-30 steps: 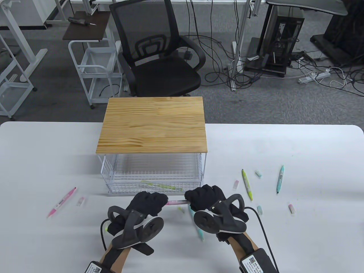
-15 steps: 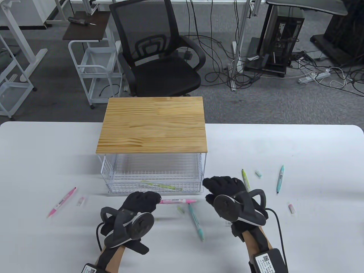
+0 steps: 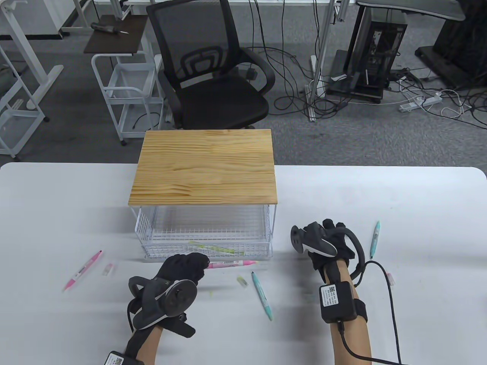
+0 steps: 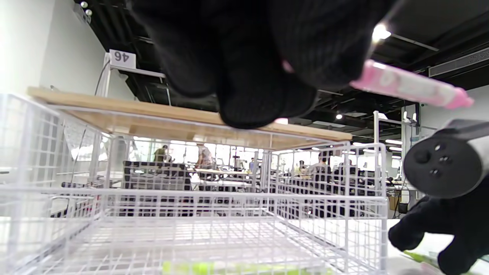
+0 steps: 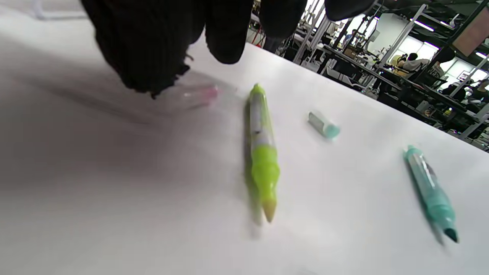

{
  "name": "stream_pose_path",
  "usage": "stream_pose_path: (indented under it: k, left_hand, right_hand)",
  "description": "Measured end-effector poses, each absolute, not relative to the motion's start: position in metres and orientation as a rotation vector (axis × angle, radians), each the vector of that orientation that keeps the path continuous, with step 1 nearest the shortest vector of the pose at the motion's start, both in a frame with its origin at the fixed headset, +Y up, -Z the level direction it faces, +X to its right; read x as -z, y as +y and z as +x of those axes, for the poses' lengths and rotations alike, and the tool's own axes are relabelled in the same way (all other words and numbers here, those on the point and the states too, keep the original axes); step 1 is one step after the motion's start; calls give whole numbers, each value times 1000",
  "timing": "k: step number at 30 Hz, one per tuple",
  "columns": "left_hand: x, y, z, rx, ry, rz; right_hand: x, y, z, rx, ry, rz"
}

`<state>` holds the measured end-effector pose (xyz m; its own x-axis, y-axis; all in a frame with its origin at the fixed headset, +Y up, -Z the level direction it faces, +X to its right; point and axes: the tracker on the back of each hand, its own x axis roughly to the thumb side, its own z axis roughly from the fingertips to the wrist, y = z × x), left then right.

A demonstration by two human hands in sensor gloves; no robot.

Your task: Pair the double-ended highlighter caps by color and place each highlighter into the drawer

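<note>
Your left hand (image 3: 182, 268) pinches one end of a pink highlighter (image 3: 232, 263), white-labelled with a pink cap, level just before the wire drawer (image 3: 207, 249). Your right hand's (image 3: 327, 239) fingers (image 5: 229, 34) hang loosely curled over a pink cap (image 5: 200, 93) on the surface (image 3: 418, 213).

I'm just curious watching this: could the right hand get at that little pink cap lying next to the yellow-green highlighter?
Probably yes. In the right wrist view the right hand's fingers hang just over the pink cap, which lies on bare table beside the yellow-green highlighter, with nothing between them.
</note>
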<state>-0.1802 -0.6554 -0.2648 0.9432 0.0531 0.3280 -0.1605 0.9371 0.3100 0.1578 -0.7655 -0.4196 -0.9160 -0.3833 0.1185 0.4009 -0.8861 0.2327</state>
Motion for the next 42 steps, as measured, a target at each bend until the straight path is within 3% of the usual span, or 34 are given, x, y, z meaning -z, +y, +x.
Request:
stream_pose_path:
  k: [8,19,22,30,36,42]
  left_hand:
    - [270,-658,-181,-119,-317,322]
    - [271,-659,-180,-115,-318,319]
    - [270,-659,-179,-107,-320,317]
    - [265,-650,-173,-117,-348,350]
    - [261,-644,-172,-138,-364,371]
    - [258,-642,-168,-133,-384,378]
  right_hand:
    - [431,-773,159,2697,-423,-73]
    - [425,-770,154,2773,-277,-129]
    - [416,-747,149,2853,-283,-117]
    - [351,-670,140,3223,15,-312]
    - [303,-649,128,3325,241,-510]
    - [279,-643,119,3305,386,-686]
